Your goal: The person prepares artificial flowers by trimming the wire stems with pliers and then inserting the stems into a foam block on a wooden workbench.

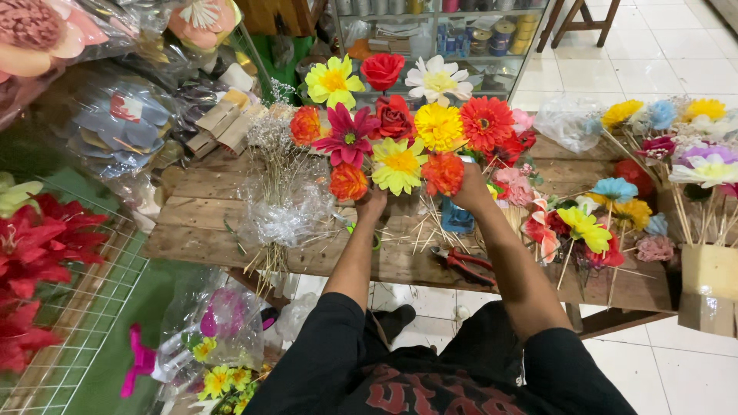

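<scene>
A bouquet of artificial flowers (400, 127) in red, orange, yellow, magenta and white is held upright over the wooden table (200, 223). My left hand (372, 204) grips the bunch from below, under an orange bloom. My right hand (470, 184) reaches up among the blooms on the right side, beside another orange flower (443, 174); whether it pinches a stem is hidden by the petals. The stems below are mostly hidden behind my hands.
Red-handled pliers (463, 263) and loose wooden sticks lie on the table. A cellophane-wrapped dried sprig bundle (283, 196) stands left. More flowers on sticks (592, 223) lie right, next to a cardboard box (709, 288). Red flowers (34, 253) on a wire rack fill the left edge.
</scene>
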